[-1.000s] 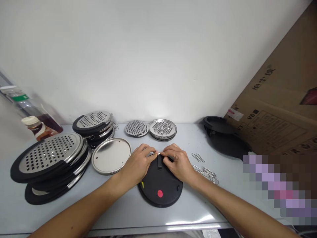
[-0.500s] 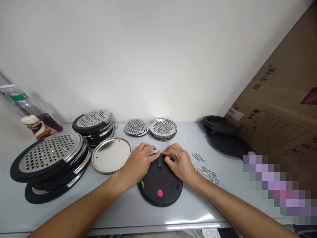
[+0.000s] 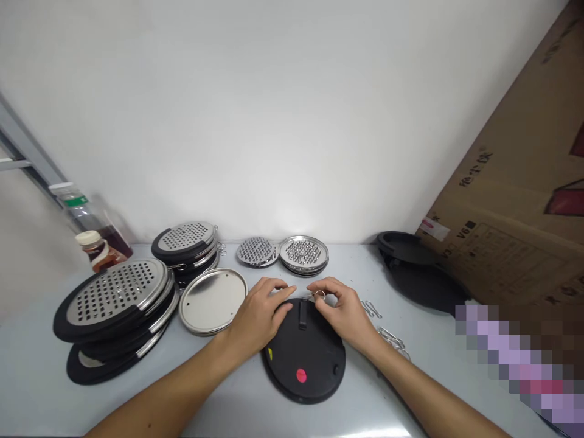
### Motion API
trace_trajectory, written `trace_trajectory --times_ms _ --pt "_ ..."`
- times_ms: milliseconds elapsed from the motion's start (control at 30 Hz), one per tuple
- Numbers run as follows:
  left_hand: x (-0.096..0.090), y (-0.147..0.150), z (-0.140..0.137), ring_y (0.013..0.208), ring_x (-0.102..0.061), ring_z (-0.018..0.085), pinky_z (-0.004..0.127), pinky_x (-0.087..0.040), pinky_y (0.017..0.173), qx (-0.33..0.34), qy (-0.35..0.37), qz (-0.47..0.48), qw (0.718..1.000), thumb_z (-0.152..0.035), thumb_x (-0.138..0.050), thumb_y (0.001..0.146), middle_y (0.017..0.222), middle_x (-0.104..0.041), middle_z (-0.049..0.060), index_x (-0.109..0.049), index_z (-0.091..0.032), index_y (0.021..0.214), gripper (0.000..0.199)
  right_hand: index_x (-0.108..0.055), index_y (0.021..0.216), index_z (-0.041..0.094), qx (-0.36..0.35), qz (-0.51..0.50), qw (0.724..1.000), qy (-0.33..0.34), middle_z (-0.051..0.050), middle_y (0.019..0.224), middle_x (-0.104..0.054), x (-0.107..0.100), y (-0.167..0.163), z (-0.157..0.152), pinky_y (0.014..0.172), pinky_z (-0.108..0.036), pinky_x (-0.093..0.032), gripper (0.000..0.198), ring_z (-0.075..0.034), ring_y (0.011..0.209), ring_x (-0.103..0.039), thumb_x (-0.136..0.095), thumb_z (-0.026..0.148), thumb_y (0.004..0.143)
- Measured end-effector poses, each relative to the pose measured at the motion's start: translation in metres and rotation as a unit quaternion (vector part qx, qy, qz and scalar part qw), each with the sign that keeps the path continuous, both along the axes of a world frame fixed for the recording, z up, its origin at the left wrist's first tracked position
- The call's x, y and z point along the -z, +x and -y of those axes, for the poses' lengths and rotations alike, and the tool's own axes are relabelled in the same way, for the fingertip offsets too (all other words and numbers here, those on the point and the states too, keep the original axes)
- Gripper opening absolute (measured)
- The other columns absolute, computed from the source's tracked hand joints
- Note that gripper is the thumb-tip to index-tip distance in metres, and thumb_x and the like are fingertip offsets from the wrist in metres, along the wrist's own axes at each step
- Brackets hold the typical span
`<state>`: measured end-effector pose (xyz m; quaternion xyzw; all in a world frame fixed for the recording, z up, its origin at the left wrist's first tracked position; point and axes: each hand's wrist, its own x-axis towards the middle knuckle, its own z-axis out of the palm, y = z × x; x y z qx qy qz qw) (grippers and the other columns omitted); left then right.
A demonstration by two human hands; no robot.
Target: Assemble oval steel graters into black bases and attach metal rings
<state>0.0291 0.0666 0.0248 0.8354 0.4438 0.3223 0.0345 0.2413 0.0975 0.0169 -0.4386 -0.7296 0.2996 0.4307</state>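
A round black disc [image 3: 314, 353] lies flat on the grey table in front of me, with a pink dot and a yellow mark on its face. At its far edge sits a black strap-like tab [image 3: 302, 315]. My right hand [image 3: 344, 313] pinches a wire hook [image 3: 320, 294] between thumb and fingertips; the hook's loop shows, and its other end reaches the tab. Whether it passes through the tab I cannot tell. My left hand [image 3: 261, 311] is at the disc's upper left edge, thumb and forefinger apart, holding nothing.
Stacked graters [image 3: 114, 292] with black rims stand left, more [image 3: 185, 237] behind. A plain metal disc [image 3: 212, 301] lies by my left hand; round grater plates [image 3: 303, 252] lie at the back. Loose wire hooks [image 3: 392, 340], black parts [image 3: 420, 277] and a cardboard box [image 3: 515, 243] are right.
My hands have drawn apart at the tab. My left fingers have come off the wire hook, and its loop now shows in my right fingers. The view has shifted slightly.
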Motion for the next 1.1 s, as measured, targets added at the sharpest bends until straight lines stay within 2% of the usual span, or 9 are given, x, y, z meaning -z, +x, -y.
trace_trajectory --times_ms 67,200,400,633,767,867,933,1033,1100 --pt "-0.001 0.003 0.002 0.098 -0.056 0.022 0.04 -0.049 0.089 -0.005 0.001 0.036 0.999 -0.021 -0.063 0.088 0.104 -0.062 0.007 -0.063 -0.023 0.121 0.034 -0.069 0.091 0.019 -0.012 -0.052 0.998 -0.035 -0.004 0.088 -0.068 -0.003 0.003 0.0 0.081 -0.033 -0.048 0.014 -0.019 0.084 -0.061 -0.062 0.023 0.08" --pt "-0.006 0.013 0.004 0.089 -0.058 0.02 0.035 -0.049 0.082 -0.004 -0.024 0.106 0.994 -0.025 -0.067 0.085 0.09 -0.064 0.005 -0.071 -0.023 0.107 0.022 -0.07 0.084 0.018 -0.044 -0.121 0.987 -0.094 -0.004 0.08 -0.068 -0.008 0.004 0.003 0.078 -0.032 -0.049 0.018 -0.019 0.079 -0.062 -0.073 0.033 0.075" --pt "-0.014 0.03 0.009 0.078 -0.061 0.016 0.029 -0.049 0.075 0.026 -0.102 0.194 0.975 -0.021 -0.062 0.089 0.082 -0.066 0.003 -0.075 -0.022 0.092 0.013 -0.071 0.079 0.019 -0.09 -0.131 0.985 -0.074 -0.004 0.078 -0.068 -0.018 0.001 0.012 0.078 -0.033 -0.047 0.014 -0.019 0.078 -0.061 -0.072 0.032 0.078" --pt "-0.017 0.034 0.012 0.086 -0.061 0.017 0.029 -0.047 0.081 0.052 -0.135 0.205 0.968 -0.019 -0.057 0.09 0.088 -0.066 0.004 -0.071 -0.019 0.092 0.014 -0.072 0.08 0.019 -0.085 -0.131 0.986 -0.062 -0.003 0.075 -0.066 -0.024 0.003 0.012 0.074 -0.031 -0.047 0.014 -0.017 0.074 -0.06 -0.075 0.032 0.076" --pt "-0.021 0.033 0.011 0.089 -0.059 0.017 0.03 -0.046 0.085 0.085 -0.132 0.205 0.966 -0.019 -0.054 0.093 0.091 -0.065 0.004 -0.068 -0.018 0.091 0.014 -0.073 0.088 0.02 -0.09 -0.15 0.979 -0.106 -0.001 0.076 -0.065 -0.026 0.01 0.006 0.073 -0.03 -0.047 0.022 -0.016 0.074 -0.059 -0.076 0.036 0.074" --pt "-0.024 0.031 0.012 0.091 -0.057 0.017 0.032 -0.044 0.087 0.121 -0.102 0.191 0.969 -0.019 -0.055 0.094 0.091 -0.066 0.004 -0.068 -0.019 0.089 0.014 -0.074 0.092 0.018 -0.124 -0.19 0.958 -0.174 -0.003 0.075 -0.066 -0.025 0.012 0.001 0.075 -0.031 -0.048 0.027 -0.016 0.074 -0.06 -0.066 0.042 0.083" --pt "-0.026 0.029 0.013 0.094 -0.055 0.018 0.033 -0.044 0.088 0.129 -0.066 0.19 0.971 -0.019 -0.056 0.093 0.093 -0.066 0.005 -0.069 -0.02 0.092 0.013 -0.073 0.096 0.017 -0.165 -0.227 0.932 -0.23 -0.004 0.079 -0.067 -0.024 0.009 0.001 0.077 -0.031 -0.049 0.03 -0.016 0.075 -0.061 -0.064 0.043 0.085" --pt "-0.028 0.027 0.016 0.098 -0.053 0.02 0.036 -0.044 0.089 0.11 -0.021 0.208 0.972 -0.02 -0.057 0.093 0.098 -0.065 0.006 -0.069 -0.021 0.092 0.012 -0.071 0.1 0.018 -0.249 -0.245 0.883 -0.313 -0.004 0.085 -0.068 -0.026 0.002 0.008 0.075 -0.028 -0.048 0.03 -0.015 0.077 -0.061 -0.071 0.039 0.079" --pt "-0.029 0.028 0.017 0.097 -0.054 0.02 0.037 -0.043 0.089 0.098 -0.01 0.234 0.967 -0.021 -0.055 0.093 0.097 -0.065 0.006 -0.066 -0.021 0.091 0.011 -0.07 0.1 0.019 -0.295 -0.24 0.859 -0.343 -0.002 0.084 -0.066 -0.029 -0.003 0.015 0.07 -0.025 -0.047 0.032 -0.014 0.074 -0.059 -0.077 0.036 0.074"
